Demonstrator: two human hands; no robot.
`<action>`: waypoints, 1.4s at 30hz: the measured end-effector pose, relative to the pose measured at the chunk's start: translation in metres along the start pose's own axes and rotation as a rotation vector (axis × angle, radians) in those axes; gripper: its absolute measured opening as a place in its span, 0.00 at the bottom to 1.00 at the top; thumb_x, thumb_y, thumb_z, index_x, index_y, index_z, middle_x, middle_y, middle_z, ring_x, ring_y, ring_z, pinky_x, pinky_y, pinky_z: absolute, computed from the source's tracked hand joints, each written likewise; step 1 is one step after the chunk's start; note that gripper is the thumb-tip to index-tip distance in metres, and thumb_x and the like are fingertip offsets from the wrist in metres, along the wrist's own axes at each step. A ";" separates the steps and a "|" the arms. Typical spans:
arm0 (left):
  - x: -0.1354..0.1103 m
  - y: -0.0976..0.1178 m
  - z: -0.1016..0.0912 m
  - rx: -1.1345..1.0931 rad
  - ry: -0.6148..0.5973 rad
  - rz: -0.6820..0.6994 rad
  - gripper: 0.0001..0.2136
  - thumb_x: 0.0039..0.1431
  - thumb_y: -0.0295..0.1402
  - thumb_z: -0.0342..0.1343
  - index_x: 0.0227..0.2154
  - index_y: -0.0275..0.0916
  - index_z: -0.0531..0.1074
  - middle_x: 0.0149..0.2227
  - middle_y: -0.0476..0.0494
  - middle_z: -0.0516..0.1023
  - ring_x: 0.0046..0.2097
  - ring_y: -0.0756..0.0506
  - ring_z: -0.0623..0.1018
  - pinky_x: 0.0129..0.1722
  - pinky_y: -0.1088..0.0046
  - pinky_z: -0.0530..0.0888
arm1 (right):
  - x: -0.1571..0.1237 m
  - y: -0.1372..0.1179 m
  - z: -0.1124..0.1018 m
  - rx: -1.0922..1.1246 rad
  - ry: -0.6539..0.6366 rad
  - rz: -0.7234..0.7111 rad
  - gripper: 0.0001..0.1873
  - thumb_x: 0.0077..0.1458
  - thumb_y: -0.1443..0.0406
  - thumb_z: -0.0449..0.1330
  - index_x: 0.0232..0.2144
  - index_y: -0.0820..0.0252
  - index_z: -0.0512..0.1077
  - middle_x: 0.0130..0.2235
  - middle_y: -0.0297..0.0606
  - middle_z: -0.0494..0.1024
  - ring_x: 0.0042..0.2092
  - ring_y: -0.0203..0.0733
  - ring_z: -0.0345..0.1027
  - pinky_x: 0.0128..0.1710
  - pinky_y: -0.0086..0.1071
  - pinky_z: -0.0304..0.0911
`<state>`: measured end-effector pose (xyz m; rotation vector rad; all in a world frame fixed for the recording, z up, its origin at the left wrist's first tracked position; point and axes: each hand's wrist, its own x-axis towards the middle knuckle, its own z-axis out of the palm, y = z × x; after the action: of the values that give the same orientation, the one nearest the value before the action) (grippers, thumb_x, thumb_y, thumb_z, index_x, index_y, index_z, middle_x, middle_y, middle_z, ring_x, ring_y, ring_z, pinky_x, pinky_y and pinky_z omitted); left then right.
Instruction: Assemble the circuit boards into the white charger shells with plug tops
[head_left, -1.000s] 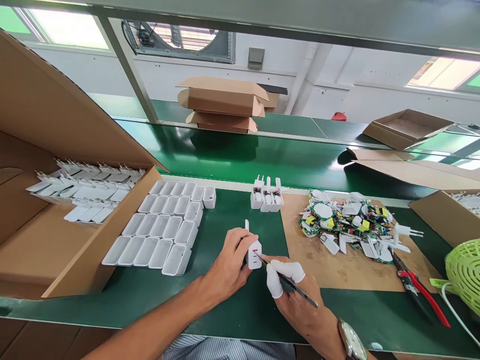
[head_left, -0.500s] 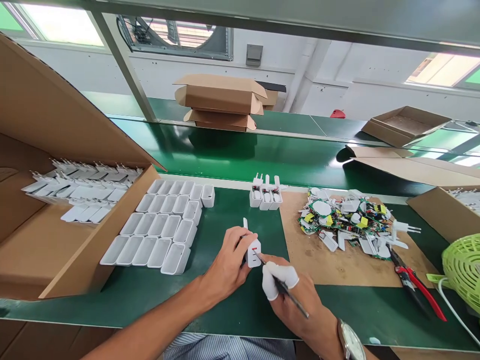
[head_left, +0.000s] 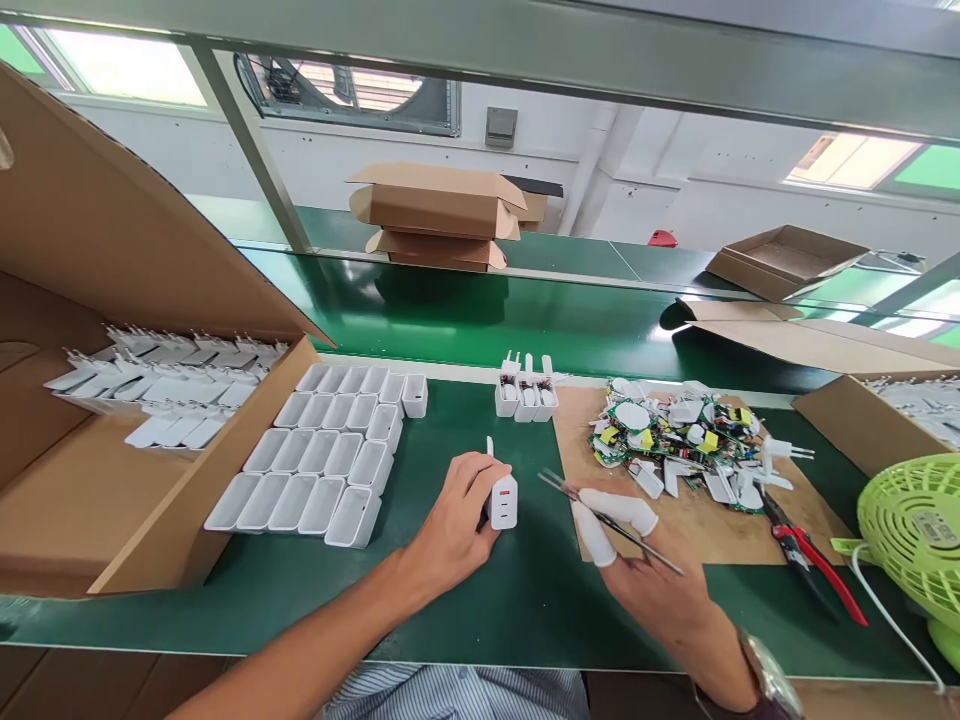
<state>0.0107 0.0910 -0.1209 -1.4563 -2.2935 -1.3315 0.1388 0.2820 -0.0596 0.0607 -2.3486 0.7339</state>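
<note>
A white charger (head_left: 505,503) with port slots, one of them red, is gripped by my left hand (head_left: 455,515) above the green bench. Its port face points toward me. My right hand (head_left: 643,560), with white finger cots on thumb and forefinger, holds metal tweezers (head_left: 616,527) to the right of the charger, tips apart from it. Behind my hands stand a few white casings with plugs (head_left: 527,393) upright. Rows of open white casings (head_left: 319,455) lie to the left.
A large carton (head_left: 196,470) with plug covers (head_left: 180,385) fills the left. On the right, circuit boards (head_left: 675,435) heap on a brown sheet (head_left: 720,540), beside red-handled pliers (head_left: 814,560) and a green fan (head_left: 911,530). More cartons (head_left: 442,205) sit behind.
My right hand has drawn the tweezers away from the charger's port face, moving right. The left hand stays almost in place with the charger. The view has shifted slightly.
</note>
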 end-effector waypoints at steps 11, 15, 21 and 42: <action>0.003 0.002 -0.003 -0.141 0.100 -0.148 0.23 0.57 0.23 0.58 0.55 0.44 0.63 0.52 0.38 0.71 0.52 0.39 0.73 0.50 0.58 0.77 | -0.014 0.072 -0.043 -0.426 -0.356 -0.343 0.22 0.57 0.82 0.47 0.31 0.55 0.74 0.58 0.48 0.79 0.62 0.54 0.72 0.54 0.53 0.78; 0.003 0.003 0.001 -0.307 0.202 -0.271 0.23 0.53 0.27 0.60 0.51 0.44 0.61 0.50 0.41 0.67 0.48 0.43 0.74 0.44 0.65 0.77 | -0.006 0.042 -0.029 -0.255 -0.224 -0.158 0.16 0.65 0.72 0.53 0.49 0.56 0.76 0.53 0.48 0.82 0.55 0.52 0.78 0.52 0.49 0.78; 0.001 0.005 0.005 -0.380 0.266 -0.161 0.21 0.53 0.29 0.61 0.47 0.45 0.60 0.49 0.42 0.66 0.49 0.43 0.74 0.44 0.65 0.77 | 0.006 0.002 0.034 0.291 -0.331 0.236 0.20 0.64 0.60 0.62 0.57 0.55 0.70 0.50 0.44 0.83 0.48 0.47 0.81 0.49 0.43 0.79; 0.002 -0.004 -0.001 -0.095 0.340 -0.112 0.34 0.58 0.31 0.65 0.65 0.45 0.57 0.57 0.36 0.70 0.56 0.37 0.75 0.55 0.55 0.76 | 0.046 0.000 0.085 1.040 -0.244 0.827 0.16 0.53 0.54 0.66 0.41 0.56 0.75 0.39 0.41 0.84 0.40 0.49 0.80 0.42 0.43 0.76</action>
<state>0.0067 0.0909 -0.1216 -1.0374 -2.1403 -1.5975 0.0536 0.2443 -0.0837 -0.4095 -1.8787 2.3822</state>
